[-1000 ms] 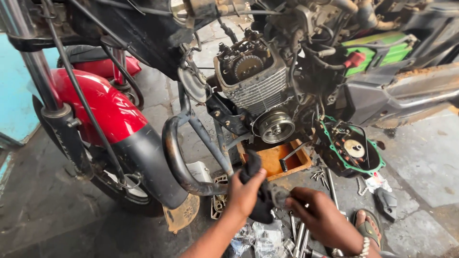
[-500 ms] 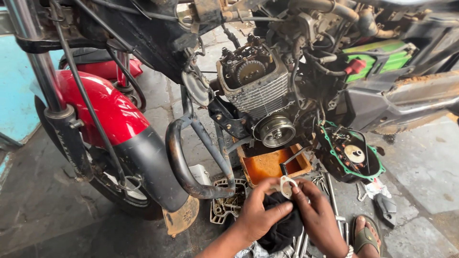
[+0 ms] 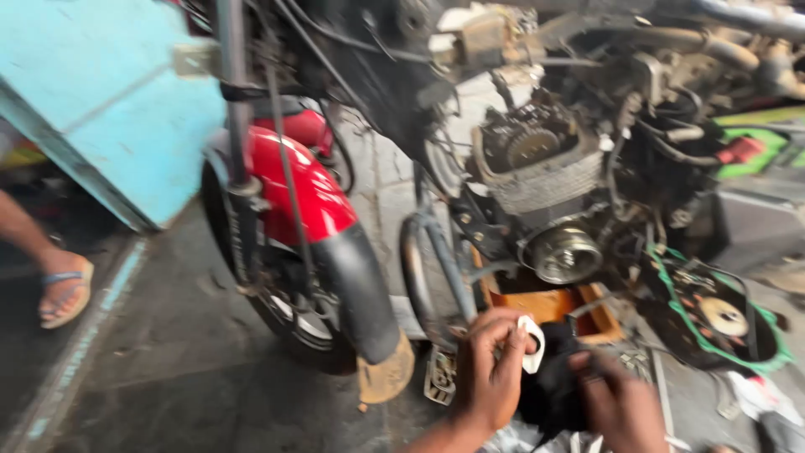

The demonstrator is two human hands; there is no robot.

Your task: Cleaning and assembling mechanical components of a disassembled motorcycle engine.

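One small white ring-shaped part (image 3: pixel 532 344) pinched in left hand (image 3: pixel 490 373) fingertips, low over the floor by the orange tray (image 3: pixel 549 304). Right hand (image 3: pixel 619 403) blurred, on a black rag (image 3: pixel 553 386); grip unclear. Engine (image 3: pixel 549 197) above, red front fender (image 3: pixel 306 197) left, sandaled foot (image 3: pixel 63 289) far left.

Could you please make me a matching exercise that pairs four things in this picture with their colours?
Things:
1. mudguard
2. tray
3. wall
4. part in the left hand

Colours:
A. white
B. turquoise
C. red
D. orange

Pairs: 1-C, 2-D, 3-B, 4-A
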